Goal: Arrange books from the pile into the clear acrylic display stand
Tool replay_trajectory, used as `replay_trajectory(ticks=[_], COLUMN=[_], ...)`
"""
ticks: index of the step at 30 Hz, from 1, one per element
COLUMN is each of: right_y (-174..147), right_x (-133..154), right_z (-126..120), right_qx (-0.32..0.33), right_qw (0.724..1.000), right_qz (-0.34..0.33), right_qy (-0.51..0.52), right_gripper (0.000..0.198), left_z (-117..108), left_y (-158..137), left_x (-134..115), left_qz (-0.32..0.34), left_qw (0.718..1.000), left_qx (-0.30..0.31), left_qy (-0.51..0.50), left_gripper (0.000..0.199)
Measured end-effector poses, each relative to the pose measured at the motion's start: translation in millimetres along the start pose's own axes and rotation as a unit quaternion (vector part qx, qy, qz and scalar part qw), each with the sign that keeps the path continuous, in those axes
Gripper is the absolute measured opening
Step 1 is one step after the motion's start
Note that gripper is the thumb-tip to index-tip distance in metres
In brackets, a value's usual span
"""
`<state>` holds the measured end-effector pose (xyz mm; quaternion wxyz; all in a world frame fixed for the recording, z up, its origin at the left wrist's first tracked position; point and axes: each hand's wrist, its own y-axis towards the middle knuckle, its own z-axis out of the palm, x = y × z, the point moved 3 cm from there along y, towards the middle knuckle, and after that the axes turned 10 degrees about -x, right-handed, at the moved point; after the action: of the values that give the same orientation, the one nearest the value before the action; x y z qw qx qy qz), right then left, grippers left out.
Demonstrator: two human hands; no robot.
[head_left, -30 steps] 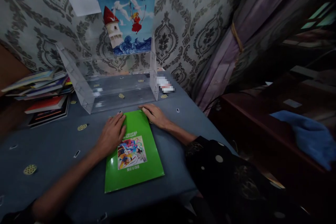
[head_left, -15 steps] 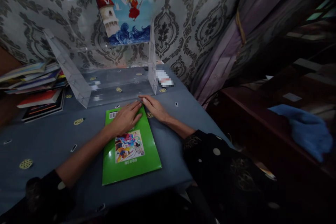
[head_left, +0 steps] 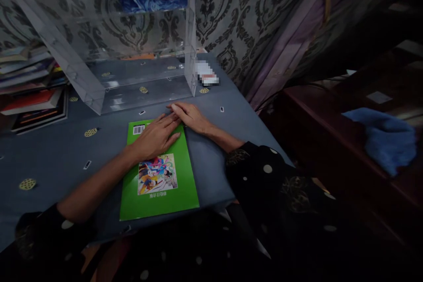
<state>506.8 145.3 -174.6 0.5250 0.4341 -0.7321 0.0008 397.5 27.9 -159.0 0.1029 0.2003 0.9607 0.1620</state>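
A green book (head_left: 160,205) lies flat near the table's front edge, a barcode at its far left corner and a colourful picture in the middle of its cover. Across its upper part rests my left hand (head_left: 157,135), palm down, fingers stretched out and the thumb a little apart. My right hand (head_left: 191,118) is at the book's far right corner, its fingers extended over the left fingertips so that the hands touch. The undersides of both hands are hidden. Neither hand grips anything that I can see.
Behind the book stands a clear acrylic stand (head_left: 145,101). To the left is a stack of books (head_left: 33,88). A blurred white item (head_left: 206,72) sits right of the stand. A blue cloth (head_left: 385,139) lies on dark red furniture (head_left: 317,112) at the right.
The view has tilted down, so the stand and wall poster sit higher in it. My right hand has come slightly left, overlapping the left fingers more. The book stays flat.
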Motion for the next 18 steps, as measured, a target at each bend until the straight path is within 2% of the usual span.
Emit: replay_trajectory(ticks=[5,12,18], right_y=[-3,-6,-6], right_x=[3,2,4], right_z=[3,6,5], right_qx=[0.015,0.003,0.006], right_qw=[1.0,1.0,1.0], right_qz=[0.011,0.019,0.017], right_qy=[0.01,0.017,0.006], right_gripper=[0.061,0.08,0.076], left_z=[0,-5,-15], left_y=[0,-7,-33], left_x=[-4,-19,-59], left_qz=[-0.01,-0.009,0.04], left_qw=[1.0,1.0,0.997], left_qx=[-0.012,-0.02,0.049], left_qy=[-0.01,-0.013,-0.042], left_gripper=[0.049,0.043,0.049])
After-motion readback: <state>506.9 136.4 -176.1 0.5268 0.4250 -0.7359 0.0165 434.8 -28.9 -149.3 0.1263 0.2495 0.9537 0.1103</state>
